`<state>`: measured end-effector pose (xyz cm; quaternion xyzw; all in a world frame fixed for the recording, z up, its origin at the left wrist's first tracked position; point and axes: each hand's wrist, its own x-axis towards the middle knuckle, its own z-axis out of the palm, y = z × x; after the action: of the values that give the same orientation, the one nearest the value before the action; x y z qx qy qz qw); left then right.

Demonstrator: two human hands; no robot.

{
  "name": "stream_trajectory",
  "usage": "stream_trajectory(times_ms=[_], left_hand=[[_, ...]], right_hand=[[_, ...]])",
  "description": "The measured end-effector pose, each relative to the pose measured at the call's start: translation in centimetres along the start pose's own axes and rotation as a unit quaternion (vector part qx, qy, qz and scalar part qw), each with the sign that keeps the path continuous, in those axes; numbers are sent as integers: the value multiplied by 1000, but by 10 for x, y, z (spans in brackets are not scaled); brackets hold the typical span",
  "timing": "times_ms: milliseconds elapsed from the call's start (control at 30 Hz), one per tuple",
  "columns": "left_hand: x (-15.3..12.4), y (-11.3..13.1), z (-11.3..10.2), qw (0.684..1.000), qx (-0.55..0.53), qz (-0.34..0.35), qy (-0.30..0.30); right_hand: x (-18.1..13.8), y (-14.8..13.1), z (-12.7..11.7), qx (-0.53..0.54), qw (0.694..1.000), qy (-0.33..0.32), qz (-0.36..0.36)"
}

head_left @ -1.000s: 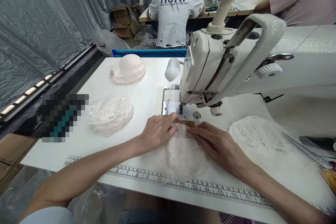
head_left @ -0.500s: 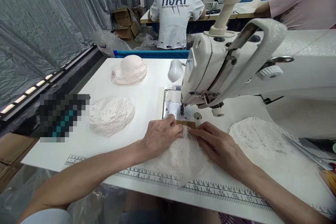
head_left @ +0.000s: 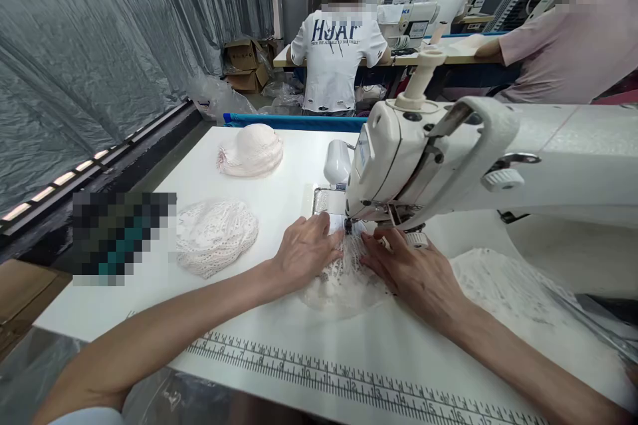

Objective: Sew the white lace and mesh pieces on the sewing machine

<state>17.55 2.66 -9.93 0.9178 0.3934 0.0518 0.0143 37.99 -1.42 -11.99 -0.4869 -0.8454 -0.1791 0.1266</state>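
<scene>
A piece of white lace fabric (head_left: 343,292) lies gathered on the sewing table, its far end at the presser foot (head_left: 349,226) of a white sewing machine (head_left: 423,159). On its left side, my left hand (head_left: 310,251) grips the lace with the fingertips close to the foot. My right hand (head_left: 406,264) holds the right side of the same lace, its fingers bent and partly under the machine head. The fabric's near part spreads loosely between my wrists. Whether the needle is in the cloth is too small to tell.
To the left lie a white lace piece (head_left: 216,236) and a pale pink cup-shaped piece (head_left: 252,151). More white lace (head_left: 513,285) is heaped at right, near metal scissors or a similar tool (head_left: 593,325). A printed ruler (head_left: 319,372) runs along the front edge. People sit at machines ahead.
Both hands have moved the lace forward, away from me, so its end is now at the presser foot. The camera view has tilted up slightly.
</scene>
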Motion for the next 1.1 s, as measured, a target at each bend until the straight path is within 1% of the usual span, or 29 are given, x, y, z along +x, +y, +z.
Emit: stream_trajectory(times_ms=[133,367,400,467,533,567,600,667,733,800,867,933,1000,1100], left_hand=[[9,-4,-1,1000,-21,-18,-9],[18,-7,0,999,-21,-26,-24],[16,-6,1,999,-14,-28,-12],[9,-2,4,999,14,-19,48],[-5,3,7,992,28,28,121],[-13,7,7,988,17,65,141],[-20,10,7,984,-6,106,141],[-33,16,5,978,-58,163,114],[-41,21,3,975,-84,179,105],[-43,24,3,975,-74,178,110],[-42,24,4,975,-46,175,128],[-39,23,8,976,-30,153,154],[-36,19,11,974,-39,120,190],[-30,15,15,970,-57,91,218]], right_hand=[[4,8,9,4,1000,23,20],[5,12,15,29,998,30,40],[4,11,13,38,998,30,38],[1,9,7,82,996,25,22],[-5,5,-3,158,987,10,-10],[-8,3,-8,197,980,-2,-30],[-12,0,-13,231,972,-12,-50],[-17,-6,-20,269,959,-24,-88],[-19,-12,-22,269,957,-11,-111],[-20,-17,-20,255,960,10,-117],[-18,-21,-18,251,961,34,-107],[-16,-23,-16,269,957,58,-87],[-13,-24,-15,289,952,82,-66],[-9,-26,-13,274,956,95,-43]])
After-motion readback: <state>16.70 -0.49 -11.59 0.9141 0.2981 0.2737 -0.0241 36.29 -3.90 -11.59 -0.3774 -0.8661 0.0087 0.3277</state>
